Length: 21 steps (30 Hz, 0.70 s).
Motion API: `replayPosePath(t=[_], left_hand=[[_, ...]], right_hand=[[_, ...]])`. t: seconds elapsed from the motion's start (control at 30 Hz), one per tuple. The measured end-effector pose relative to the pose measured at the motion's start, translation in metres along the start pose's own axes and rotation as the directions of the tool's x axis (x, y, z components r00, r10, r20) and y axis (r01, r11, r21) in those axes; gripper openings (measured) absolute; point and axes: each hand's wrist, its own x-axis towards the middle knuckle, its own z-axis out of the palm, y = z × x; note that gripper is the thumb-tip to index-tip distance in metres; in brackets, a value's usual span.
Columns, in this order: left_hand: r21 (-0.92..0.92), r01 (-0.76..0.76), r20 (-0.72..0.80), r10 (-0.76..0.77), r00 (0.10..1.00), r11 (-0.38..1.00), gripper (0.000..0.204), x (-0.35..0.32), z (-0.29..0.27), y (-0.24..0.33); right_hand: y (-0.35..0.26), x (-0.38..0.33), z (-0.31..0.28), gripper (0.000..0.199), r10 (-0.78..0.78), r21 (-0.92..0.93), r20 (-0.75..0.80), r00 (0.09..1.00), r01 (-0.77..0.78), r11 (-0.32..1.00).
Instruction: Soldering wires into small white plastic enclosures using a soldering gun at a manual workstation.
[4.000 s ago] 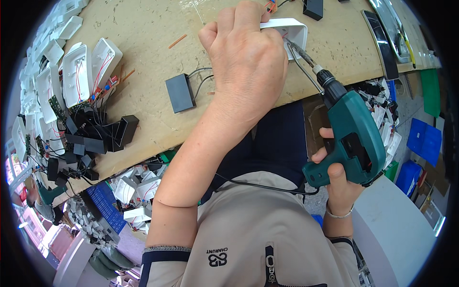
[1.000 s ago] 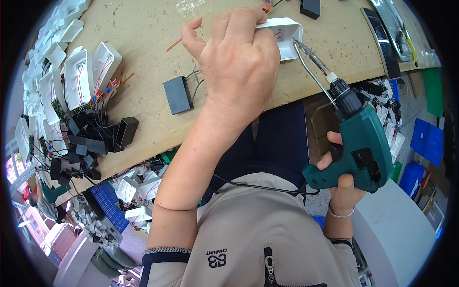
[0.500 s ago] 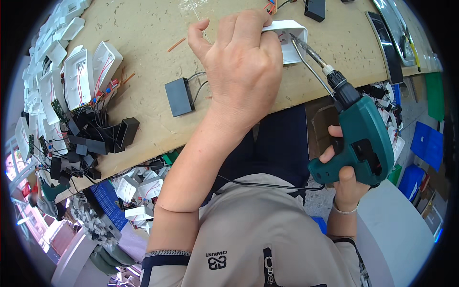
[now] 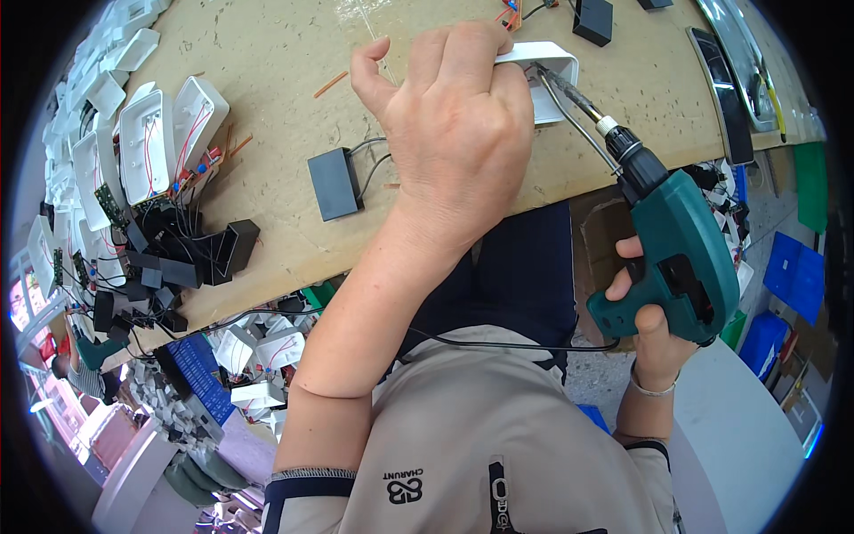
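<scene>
My left hand [image 4: 463,133] is closed on a small white plastic case [image 4: 548,109] near the table's front edge, its fingers hiding much of it. My right hand [image 4: 656,347] grips a green soldering gun [image 4: 680,236] with a thin metal feed tube beside its tip. That dark tip reaches into the open side of the case; whether it touches anything inside cannot be made out. Left of my wrist lies a black box [image 4: 335,184], its two dark leads running under my left hand.
Several white cases with wires and black boxes [image 4: 233,251] crowd the table's left side. More black boxes [image 4: 592,21] and a phone-like dark slab [image 4: 721,93] lie at the far right. A black cord [image 4: 498,345] crosses my lap. Copper-coloured strips [image 4: 331,84] lie on the table [image 4: 276,116].
Both hands have shifted slightly to the right, carrying the white case and the soldering gun along. The tip remains inside the case, and both grips stay the same.
</scene>
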Motion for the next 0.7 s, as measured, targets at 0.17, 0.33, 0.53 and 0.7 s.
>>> replayPosePath(t=[0.17,0.33,0.53,0.7], left_hand=[[0.001,0.002,0.013,-0.002,1.0,1.0,0.001,0.0002,-0.0003,0.0001],[-0.01,0.017,0.008,-0.017,1.0,1.0,0.001,0.0005,0.0007,0.0],[-0.003,0.006,0.016,-0.006,1.0,1.0,0.001,0.0,-0.0009,0.0004],[-0.002,0.005,0.008,-0.005,1.0,1.0,0.001,0.0003,0.0001,-0.0001]], right_hand=[[-0.0012,0.0019,-0.0017,0.078,0.007,-0.031,0.012,1.0,-0.007,1.0],[-0.0051,0.0007,-0.0041,0.078,0.047,-0.078,0.003,0.999,-0.046,0.996],[-0.0066,-0.0001,-0.0038,0.076,0.071,-0.091,-0.003,0.997,-0.071,0.993],[-0.008,0.0011,-0.0031,0.074,0.035,-0.121,0.002,0.999,-0.034,0.992]])
